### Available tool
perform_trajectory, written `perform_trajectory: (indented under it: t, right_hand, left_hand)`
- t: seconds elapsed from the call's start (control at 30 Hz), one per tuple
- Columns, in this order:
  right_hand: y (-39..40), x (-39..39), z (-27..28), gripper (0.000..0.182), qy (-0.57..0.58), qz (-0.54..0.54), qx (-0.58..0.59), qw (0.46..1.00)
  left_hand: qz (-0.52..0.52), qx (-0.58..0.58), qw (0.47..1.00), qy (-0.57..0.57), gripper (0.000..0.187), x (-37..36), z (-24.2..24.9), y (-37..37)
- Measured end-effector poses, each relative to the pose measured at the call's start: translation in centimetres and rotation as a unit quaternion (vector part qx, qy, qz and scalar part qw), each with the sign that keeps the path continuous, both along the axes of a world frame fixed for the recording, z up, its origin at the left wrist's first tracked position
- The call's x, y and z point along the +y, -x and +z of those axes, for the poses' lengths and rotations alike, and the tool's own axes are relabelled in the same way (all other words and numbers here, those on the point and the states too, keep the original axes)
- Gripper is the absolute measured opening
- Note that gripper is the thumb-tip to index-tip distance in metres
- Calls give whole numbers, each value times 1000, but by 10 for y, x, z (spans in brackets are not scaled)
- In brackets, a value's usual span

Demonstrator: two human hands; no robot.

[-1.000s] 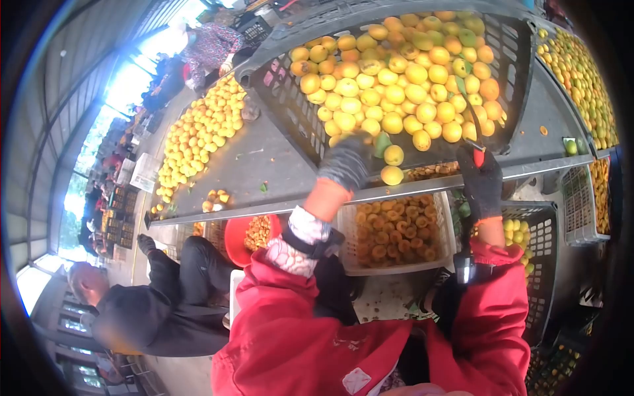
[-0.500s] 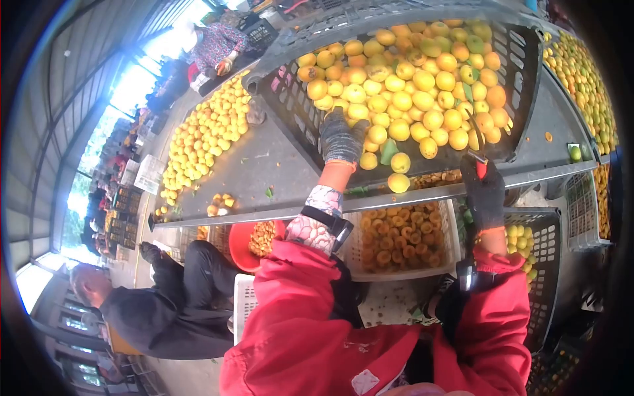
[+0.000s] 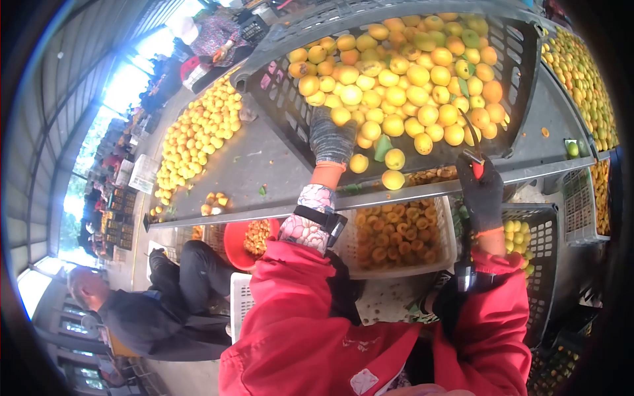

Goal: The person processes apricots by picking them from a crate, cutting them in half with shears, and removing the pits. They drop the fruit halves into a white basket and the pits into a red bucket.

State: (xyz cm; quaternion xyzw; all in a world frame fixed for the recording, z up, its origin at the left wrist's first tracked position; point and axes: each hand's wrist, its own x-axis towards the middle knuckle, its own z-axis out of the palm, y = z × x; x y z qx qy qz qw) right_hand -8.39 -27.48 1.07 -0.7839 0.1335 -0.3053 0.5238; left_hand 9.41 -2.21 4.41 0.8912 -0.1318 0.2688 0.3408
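My left hand point(image 3: 332, 138), in a grey knitted glove, is at the lower left of a dark crate point(image 3: 281, 109) lying tipped on the metal table. Its fingers and thumb are around a yellow apricot point(image 3: 341, 117), with part of the fingers hidden. Many loose apricots point(image 3: 416, 94) fill the crate and spill over its near side. My right hand point(image 3: 481, 191), in a dark glove, is closed at the table edge around a knife point(image 3: 477, 169) with red on its handle. The thin curved blade points up toward the fruit.
The metal table point(image 3: 224, 178) has a raised front rim and another apricot pile point(image 3: 201, 135) at left. Below are a white crate point(image 3: 450, 228) of halved apricots, a red basin point(image 3: 234, 244) and a dark crate point(image 3: 545, 264). A person point(image 3: 152, 317) sits at left.
My left hand has shifted slightly left, with an apricot moving along in its fingers. One apricot has come down beside the leaf at the crate's edge. The right hand keeps its grip on the knife.
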Motion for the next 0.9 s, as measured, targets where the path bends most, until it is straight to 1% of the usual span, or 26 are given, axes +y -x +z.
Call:
perform_trajectory:
  t: [0.1,0.13,0.23,0.27,0.37,0.47,0.57,0.6,0.7,0.73,0.77,0.8,0.83,0.9]
  right_hand:
    - [-1,-1,-3,23,12,-3,-5,1000]
    - [-2,-1,-4,23,10,-2,-3,1000]
    - [-1,3,-5,24,-5,6,11,1000]
    - [-1,3,-4,24,-9,8,14,1000]
    - [0,4,-5,25,1,21,12,1000]
    - [-2,5,-14,25,-5,38,7,999]
    - [-5,8,-17,25,37,30,31,998]
    - [-2,8,-14,27,17,44,46,998]
    - [-3,10,-11,27,26,48,45,998]
    - [-2,12,-9,27,20,55,47,997]
    - [-1,14,-5,27,15,63,49,997]
    - [1,17,-2,26,10,71,53,996]
    - [4,21,1,26,-21,96,66,993]
    - [9,28,9,24,-82,138,87,983]
  left_hand:
    - [24,-29,999,-35,72,13,-5,15]
    - [12,-29,999,-45,74,17,-7,24]
    - [-16,-85,989,-121,75,25,-31,44]
    - [-28,-28,992,-120,76,28,-37,49]
    - [-17,-5,991,-134,72,32,-44,53]
    - [-21,-18,988,-150,68,32,-42,51]
    - [-53,42,992,-109,57,31,-26,53]
    - [-51,-8,991,-123,54,32,-30,52]
    - [-75,-20,997,-27,56,29,-11,68]
    - [-137,86,985,55,56,26,-6,72]
    - [-196,190,952,137,55,20,1,78]
    - [-249,270,911,191,54,12,8,90]
    - [-284,350,860,241,54,3,19,102]
    - [-322,301,881,172,51,-10,18,116]
